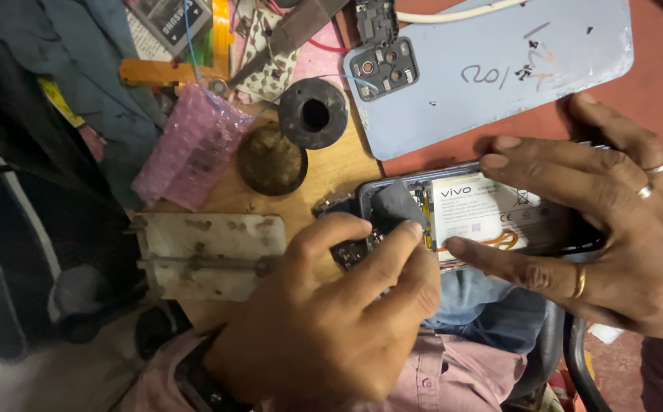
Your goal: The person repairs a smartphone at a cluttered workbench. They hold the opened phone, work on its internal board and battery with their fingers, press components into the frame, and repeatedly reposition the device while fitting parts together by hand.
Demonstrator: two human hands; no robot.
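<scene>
An opened phone [499, 217] with its white battery exposed lies across the edge of a wooden board [331, 164]. My right hand [614, 229], wearing rings, grips it from the right, fingers over the far edge and thumb on the near edge. My left hand [331, 320] comes from the lower left and pinches a small grey piece [396, 204] against the phone's camera end. The phone's light blue back cover [499, 69], with its camera cut-out and a marker scribble, lies face down just beyond.
A black rubber ring [314, 113] and a brown round pad [272, 159] sit on the board. Pink bubble wrap [190, 149] lies at left, a worn metal clamp plate [205, 255] below it. Loose parts, an orange flex strip [171, 70] and cables crowd the top.
</scene>
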